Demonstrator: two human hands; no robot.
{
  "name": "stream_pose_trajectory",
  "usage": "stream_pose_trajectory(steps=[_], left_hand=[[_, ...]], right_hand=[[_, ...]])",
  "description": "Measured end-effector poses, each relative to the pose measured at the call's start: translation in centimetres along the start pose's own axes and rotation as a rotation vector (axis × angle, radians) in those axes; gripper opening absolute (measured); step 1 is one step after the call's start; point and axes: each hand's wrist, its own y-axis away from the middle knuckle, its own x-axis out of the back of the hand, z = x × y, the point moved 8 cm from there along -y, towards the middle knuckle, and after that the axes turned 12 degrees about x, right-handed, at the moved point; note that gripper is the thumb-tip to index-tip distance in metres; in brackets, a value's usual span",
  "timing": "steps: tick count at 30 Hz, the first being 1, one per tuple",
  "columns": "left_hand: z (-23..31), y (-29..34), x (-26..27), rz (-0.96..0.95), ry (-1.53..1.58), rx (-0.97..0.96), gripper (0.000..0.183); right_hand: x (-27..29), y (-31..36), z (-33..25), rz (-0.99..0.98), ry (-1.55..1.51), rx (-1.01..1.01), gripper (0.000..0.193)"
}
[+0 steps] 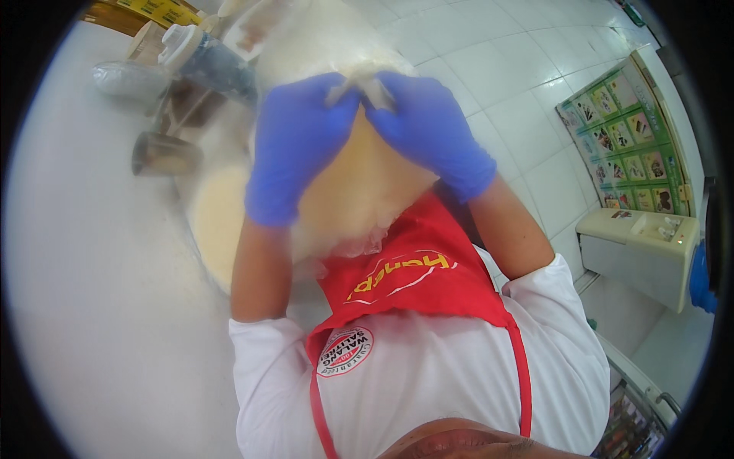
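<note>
A large clear plastic bag [371, 180] with pale yellow contents rests against the front of my red apron. My left hand [306, 141], in a blue glove, is closed on the bag's gathered plastic. Close beside it, my right hand [432, 126], gloved the same way, pinches the plastic too, thumbs nearly meeting. Cloudy film [329, 38] spreads beyond both hands. Left of my left forearm lies another pale yellow mass [222, 218], seemingly bagged; haze blurs its outline. What the contents are, I cannot tell.
A white table [107, 306] extends to the left. On it are a metal cup [164, 154], a dark jar with a white lid [210, 61] and a clear wrapped bundle [130, 80]. White floor tiles [505, 69], a green picture board [627, 141] and a water dispenser [638, 249] are at right.
</note>
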Motion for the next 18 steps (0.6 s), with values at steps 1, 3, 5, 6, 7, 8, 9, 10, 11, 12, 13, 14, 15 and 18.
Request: stream_pose_trajectory(steps=[1, 3, 5, 6, 7, 8, 9, 10, 11, 12, 13, 14, 15, 18], left_hand=[[-0.2, 0.0, -0.2, -0.013, 0.011, -0.012, 0.036], [-0.6, 0.0, -0.3, -0.023, 0.019, -0.026, 0.037], [-1.0, 0.0, -0.4, -0.018, 0.012, -0.029, 0.038], [-1.1, 0.1, -0.1, 0.015, -0.015, -0.028, 0.038], [-1.3, 0.2, 0.1, 0.048, -0.042, -0.025, 0.039], [-1.6, 0.3, 0.3, 0.080, -0.070, -0.023, 0.039], [-1.8, 0.2, 0.4, 0.089, -0.059, -0.032, 0.039], [-2.3, 0.0, 0.5, 0.098, -0.050, -0.040, 0.038], [-2.7, -0.2, 0.6, 0.107, -0.042, -0.048, 0.038], [-3.4, -0.4, 0.4, 0.103, -0.038, -0.031, 0.038], [-4.1, -0.7, 0.3, 0.098, -0.034, -0.015, 0.038], [-4.8, -1.0, 0.1, 0.094, -0.030, 0.000, 0.038], [-6.0, -1.5, -0.4, 0.065, 0.033, 0.039, 0.038], [-8.4, -2.6, -0.8, -0.053, 0.225, 0.164, 0.042]], right_hand=[[-0.1, 0.1, -0.1, -0.004, -0.014, -0.004, 0.021], [0.0, 0.1, 0.0, -0.060, 0.015, -0.029, 0.021], [0.3, 0.3, 0.1, -0.067, 0.050, -0.029, 0.023], [0.4, 0.5, 0.2, -0.044, 0.070, -0.015, 0.024], [0.5, 0.7, 0.3, -0.023, 0.088, -0.003, 0.025], [0.6, 0.8, 0.6, -0.055, 0.082, -0.030, 0.026], [0.9, 0.8, 1.0, -0.087, 0.076, -0.057, 0.027], [1.0, 0.9, 1.2, -0.120, 0.067, -0.084, 0.029], [0.9, 0.9, 1.5, -0.107, 0.023, -0.094, 0.031], [0.8, 0.9, 1.7, -0.094, -0.021, -0.105, 0.033], [0.7, 1.1, 1.9, -0.080, -0.064, -0.117, 0.036], [0.7, 1.5, 2.4, -0.057, -0.131, -0.158, 0.038], [0.7, 2.0, 2.9, -0.032, -0.196, -0.199, 0.040], [0.7, 3.6, 4.9, 0.021, -0.550, -0.349, 0.042]])
